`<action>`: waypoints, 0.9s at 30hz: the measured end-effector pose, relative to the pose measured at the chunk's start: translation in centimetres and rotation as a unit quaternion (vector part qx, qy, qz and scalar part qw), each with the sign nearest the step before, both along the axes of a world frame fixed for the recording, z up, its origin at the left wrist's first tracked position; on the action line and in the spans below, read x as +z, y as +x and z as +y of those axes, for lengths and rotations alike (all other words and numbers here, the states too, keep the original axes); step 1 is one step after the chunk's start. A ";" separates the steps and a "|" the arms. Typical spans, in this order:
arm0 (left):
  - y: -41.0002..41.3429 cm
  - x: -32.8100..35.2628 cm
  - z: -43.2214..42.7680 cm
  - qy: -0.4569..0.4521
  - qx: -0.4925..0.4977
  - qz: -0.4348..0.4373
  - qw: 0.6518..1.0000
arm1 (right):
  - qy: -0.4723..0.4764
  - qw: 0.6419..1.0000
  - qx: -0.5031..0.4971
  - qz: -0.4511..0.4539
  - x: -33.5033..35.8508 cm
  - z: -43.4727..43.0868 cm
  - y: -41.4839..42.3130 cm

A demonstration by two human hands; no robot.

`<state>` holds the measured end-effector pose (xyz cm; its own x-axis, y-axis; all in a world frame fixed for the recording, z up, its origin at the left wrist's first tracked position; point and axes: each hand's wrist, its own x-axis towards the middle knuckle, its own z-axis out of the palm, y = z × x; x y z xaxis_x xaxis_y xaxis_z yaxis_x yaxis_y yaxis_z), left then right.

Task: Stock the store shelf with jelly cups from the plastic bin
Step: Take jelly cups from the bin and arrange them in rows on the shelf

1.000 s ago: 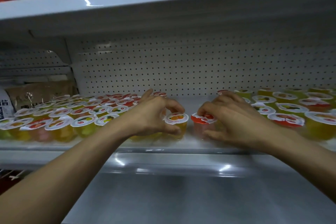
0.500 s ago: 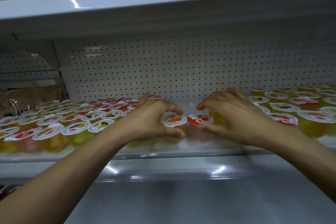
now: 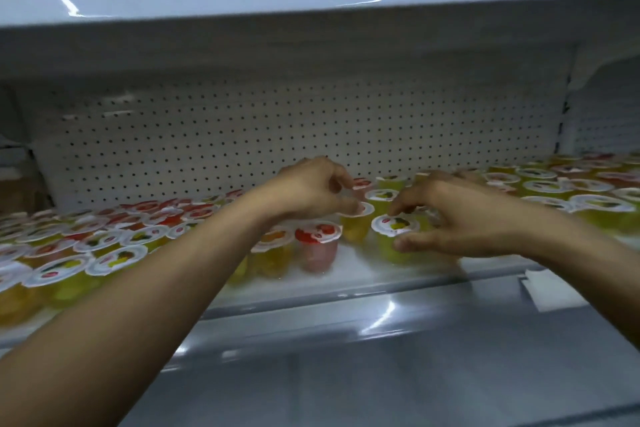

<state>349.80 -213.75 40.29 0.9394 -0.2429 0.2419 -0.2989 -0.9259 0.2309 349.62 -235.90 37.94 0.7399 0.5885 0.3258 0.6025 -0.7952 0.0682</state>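
Note:
Several jelly cups with white foil lids fill the white shelf [image 3: 360,282], in a block on the left [image 3: 104,239] and another on the right [image 3: 568,191]. In the gap between them, my left hand [image 3: 311,189] curls its fingertips on the rim of a yellow jelly cup [image 3: 355,229]. My right hand [image 3: 457,218] pinches a yellow-green jelly cup [image 3: 393,227] between forefinger and thumb. A red cup [image 3: 318,243] and an orange cup [image 3: 272,250] stand free at the front, just left of them. The plastic bin is out of view.
A white pegboard [image 3: 242,135] backs the shelf. The upper shelf [image 3: 311,3] hangs low overhead and carries jars and packets. A white price tag [image 3: 550,288] sits on the front rail at the right. A lower shelf surface [image 3: 346,385] lies beneath my arms.
Both hands let go of the orange and red cups at the front, moved right and further back, and now hold a yellow cup and a yellow-green cup. The view shifted right.

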 end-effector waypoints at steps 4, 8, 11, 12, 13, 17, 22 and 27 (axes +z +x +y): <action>2.0 0.8 -0.4 -0.006 -0.016 0.073 0.997 | -0.024 0.999 0.001 -0.040 -0.3 0.7 0.3; 3.7 0.8 -0.6 0.007 -0.036 0.109 0.993 | -0.043 0.998 0.016 -0.040 0.1 1.3 0.4; 4.4 1.0 -0.6 0.007 -0.044 0.115 0.992 | -0.045 0.998 0.032 -0.019 0.3 1.8 0.9; 4.5 1.0 -0.5 0.016 -0.038 0.110 0.993 | -0.040 0.999 0.036 -0.010 0.3 2.0 1.2; 4.7 1.1 -0.2 0.029 -0.031 0.103 0.994 | -0.035 0.999 0.037 -0.004 0.2 2.3 1.5; 5.2 1.5 2.2 0.067 0.000 0.103 0.992 | -0.039 0.998 0.046 -0.024 0.0 3.8 3.0; 4.6 2.1 5.8 0.077 0.008 0.136 0.988 | -0.033 0.996 0.078 0.041 0.5 6.7 5.2; 4.7 2.2 8.6 0.071 0.004 0.158 0.985 | 0.040 0.982 0.124 0.139 0.8 9.6 7.0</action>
<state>354.53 -205.14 42.47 0.9642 -0.2463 -0.0984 -0.2264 -0.9576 0.1784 356.66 -226.28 38.73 0.6443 0.7424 0.1838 0.7645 -0.6182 -0.1827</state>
